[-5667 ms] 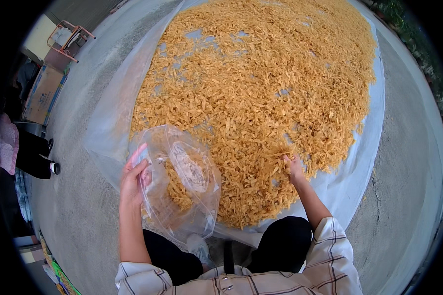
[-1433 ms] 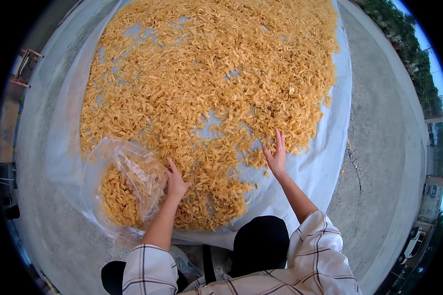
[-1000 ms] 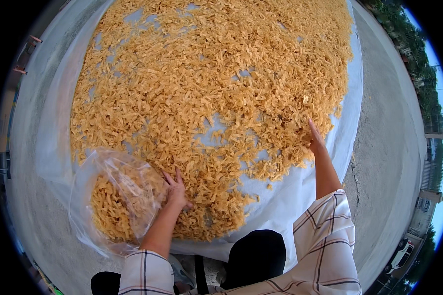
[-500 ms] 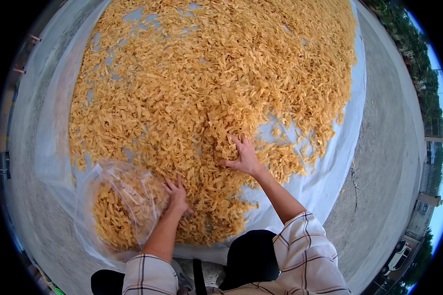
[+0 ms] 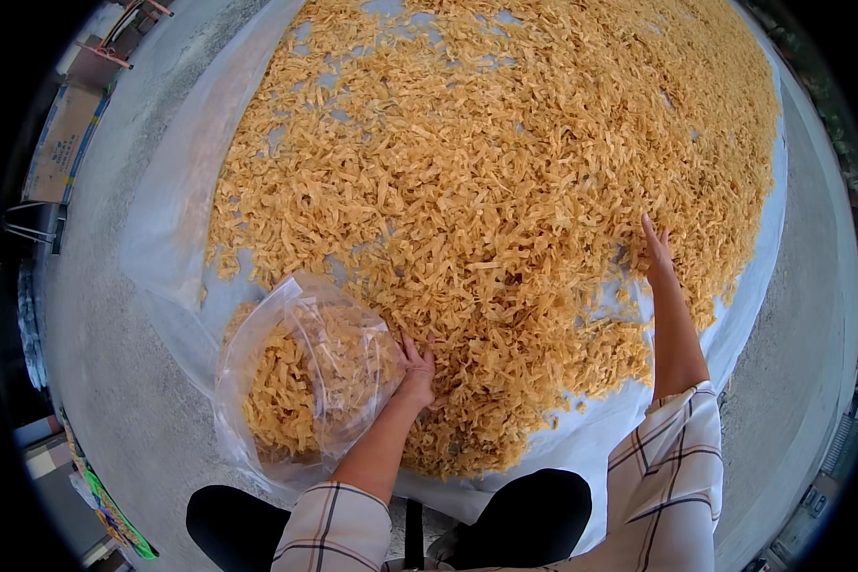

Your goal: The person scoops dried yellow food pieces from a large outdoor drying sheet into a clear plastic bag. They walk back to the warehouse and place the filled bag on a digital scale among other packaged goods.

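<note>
Thin yellow-brown dried strips (image 5: 505,172) lie in a wide layer over a pale sheet (image 5: 582,429). A clear plastic bag (image 5: 300,296), partly filled with the same strips, rests on its side at the near left of the layer. Beside the bag's right edge, my left hand (image 5: 418,374) touches the strips with its fingers apart; whether it also touches the plastic I cannot tell. Far out to the right, my right hand (image 5: 658,250) has its fingers stretched out among the strips and grips nothing visible.
Grey concrete ground (image 5: 124,315) surrounds the sheet. My dark-clad knees (image 5: 524,515) are close to its near edge. At the far left stand a cardboard box (image 5: 62,143) and reddish metal bars (image 5: 105,52). A bright green-edged item (image 5: 119,505) lies at the lower left.
My right hand has moved away to the right and farther out across the strips. My left hand stays beside the bag. The whole view has shifted, so the bag appears farther right.
</note>
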`<state>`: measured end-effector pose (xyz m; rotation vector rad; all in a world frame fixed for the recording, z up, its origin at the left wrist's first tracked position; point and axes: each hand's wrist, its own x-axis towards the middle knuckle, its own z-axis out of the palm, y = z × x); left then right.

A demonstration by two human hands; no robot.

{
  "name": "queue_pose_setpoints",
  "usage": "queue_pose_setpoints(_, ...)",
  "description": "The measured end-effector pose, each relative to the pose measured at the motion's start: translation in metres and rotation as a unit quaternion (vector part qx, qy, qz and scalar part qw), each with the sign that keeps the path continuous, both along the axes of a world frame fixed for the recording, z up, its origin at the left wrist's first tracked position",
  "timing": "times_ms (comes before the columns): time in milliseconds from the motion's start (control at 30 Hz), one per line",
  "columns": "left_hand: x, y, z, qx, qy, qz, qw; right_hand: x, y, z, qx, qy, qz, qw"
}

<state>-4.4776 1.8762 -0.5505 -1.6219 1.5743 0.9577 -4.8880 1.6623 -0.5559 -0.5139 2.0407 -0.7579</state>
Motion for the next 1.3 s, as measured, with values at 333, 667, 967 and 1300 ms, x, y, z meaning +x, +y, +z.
queue_pose_setpoints(333,-0.005,0.003,-0.008,-0.01,0.061,0.018,0.998,0.202,0.005,0.019,-0.132,0.246,0.453,0.847)
queue_pose_setpoints(667,0.002,0.025,-0.053,0.0,0.095,0.064,0.993,0.233,0.123,0.046,-0.243,0.252,0.549,0.76)
queue_pose_setpoints(967,-0.012,0.024,-0.069,0.106,0.203,0.161,0.96,0.223,0.092,0.074,-0.179,0.197,0.627,0.732)
queue_pose_setpoints(1300,-0.021,0.06,-0.141,0.076,0.239,0.334,0.909,0.334,-0.054,0.065,-0.21,0.317,0.622,0.685)
